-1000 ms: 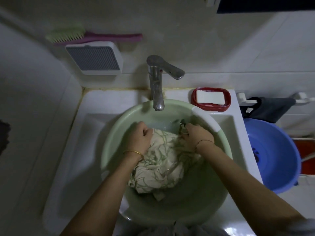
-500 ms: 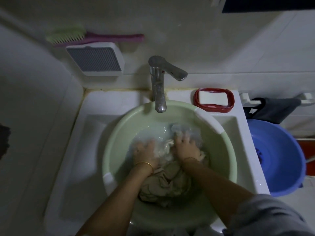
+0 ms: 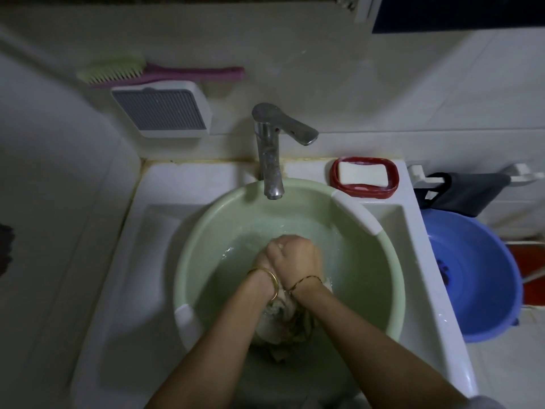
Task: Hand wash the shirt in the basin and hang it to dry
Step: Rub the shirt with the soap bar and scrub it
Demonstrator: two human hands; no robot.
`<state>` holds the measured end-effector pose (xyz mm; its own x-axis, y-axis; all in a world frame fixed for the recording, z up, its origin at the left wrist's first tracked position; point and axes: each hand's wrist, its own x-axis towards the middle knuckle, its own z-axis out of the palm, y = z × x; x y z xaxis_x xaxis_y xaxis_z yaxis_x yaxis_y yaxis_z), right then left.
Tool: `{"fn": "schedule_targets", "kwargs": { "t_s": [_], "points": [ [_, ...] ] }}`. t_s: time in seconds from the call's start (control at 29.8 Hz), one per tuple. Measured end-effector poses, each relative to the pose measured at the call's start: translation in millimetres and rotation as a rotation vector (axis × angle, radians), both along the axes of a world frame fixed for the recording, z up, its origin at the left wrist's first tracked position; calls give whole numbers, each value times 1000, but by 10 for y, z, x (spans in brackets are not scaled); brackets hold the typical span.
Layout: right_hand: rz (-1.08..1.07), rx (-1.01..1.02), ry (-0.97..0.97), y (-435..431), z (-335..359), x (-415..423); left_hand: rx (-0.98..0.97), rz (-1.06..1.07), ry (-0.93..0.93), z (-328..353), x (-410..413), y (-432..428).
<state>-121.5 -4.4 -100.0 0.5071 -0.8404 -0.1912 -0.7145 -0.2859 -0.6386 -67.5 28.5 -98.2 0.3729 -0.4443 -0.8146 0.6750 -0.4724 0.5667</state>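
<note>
1. The shirt (image 3: 280,323) lies bunched and wet in the near half of the basin (image 3: 184,261), right under my wrists. Its bulk runs from my knuckles back toward me.
2. So the cloth sits below and behind my fingers, not ahead of them. The far half of the basin shows only water (image 3: 265,228). I judge the coming rub must press down or pull back into the wad.
3. My right hand (image 3: 296,255) is on top, curled into a tight fist. I take it to be clutching cloth, though the fold is hidden beneath.
4. My left hand (image 3: 259,262) is tucked under the right, touching it. I cannot tell how its fingers lie.
5. The tap (image 3: 272,160) hangs over the far rim, well apart from the shirt, with no stream visible. The soap (image 3: 362,174) rests on the sink's back right corner.
</note>
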Motion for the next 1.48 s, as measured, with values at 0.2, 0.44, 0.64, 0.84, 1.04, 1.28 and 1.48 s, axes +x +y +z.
{"fn": "schedule_targets", "kwargs": {
  "t_s": [0.2,0.44,0.64,0.84,1.04,1.28,1.48],
  "points": [
    [-35,240,49,-471,-290,-148,231,-445,-792,-72,362,71],
    [265,79,382,-535,-428,-422,467,-1299,-1385,-67,-34,311],
    [491,-76,671,-331,-602,-484,597,-1634,-1146,-415,0,413],
    [364,-89,703,-113,-434,-484,595,-1619,-1236,-456,255,395],
    [215,67,604,-271,-383,-404,377,-1650,-1121,-401,381,360],
    [-407,715,-325,-452,442,-295,61,-1272,-1170,-101,566,383],
    [-349,1426,-849,-266,1229,-182,107,-1210,-1189,35,456,729]
  ]
}}
